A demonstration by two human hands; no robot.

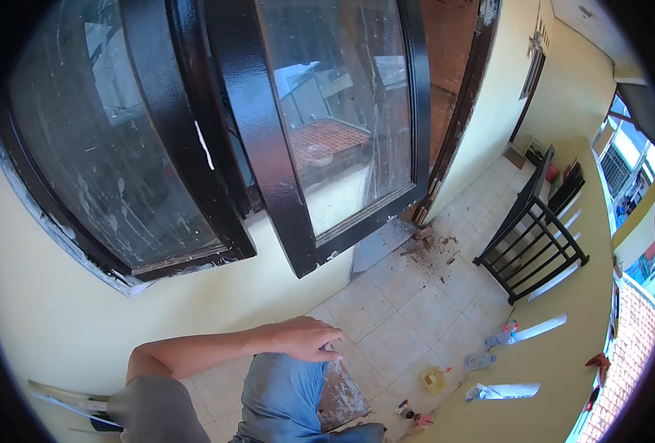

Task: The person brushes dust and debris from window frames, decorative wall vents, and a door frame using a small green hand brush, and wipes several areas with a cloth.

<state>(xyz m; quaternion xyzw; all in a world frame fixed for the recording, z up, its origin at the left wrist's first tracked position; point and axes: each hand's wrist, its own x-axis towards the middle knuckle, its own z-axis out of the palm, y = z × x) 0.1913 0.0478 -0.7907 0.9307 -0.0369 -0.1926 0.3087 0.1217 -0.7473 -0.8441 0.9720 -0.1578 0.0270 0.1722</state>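
Note:
My left hand (pixel 311 340) hangs above my bent knee in blue-grey jeans (pixel 283 384), its arm reaching across from the lower left. Its fingers are curled closed; whatever they hold, if anything, is hidden. My right hand is out of sight. Ahead of me are two glossy black-framed window panels: the left window panel (pixel 113 148) with streaked glass, and the right window panel (pixel 349 103), swung outward. A white streak (pixel 205 145) marks the left panel's frame. Close below my hand is a worn board (pixel 343 393) spotted with pale paint.
Brown debris (pixel 434 249) litters the tiled floor (pixel 394 336) by the open doorway (pixel 449 66). A black metal gate (pixel 538 251) stands along the right wall. Plastic bottles (pixel 501 336), a yellow container (pixel 433 379) and small pots (pixel 422 420) sit at the lower right.

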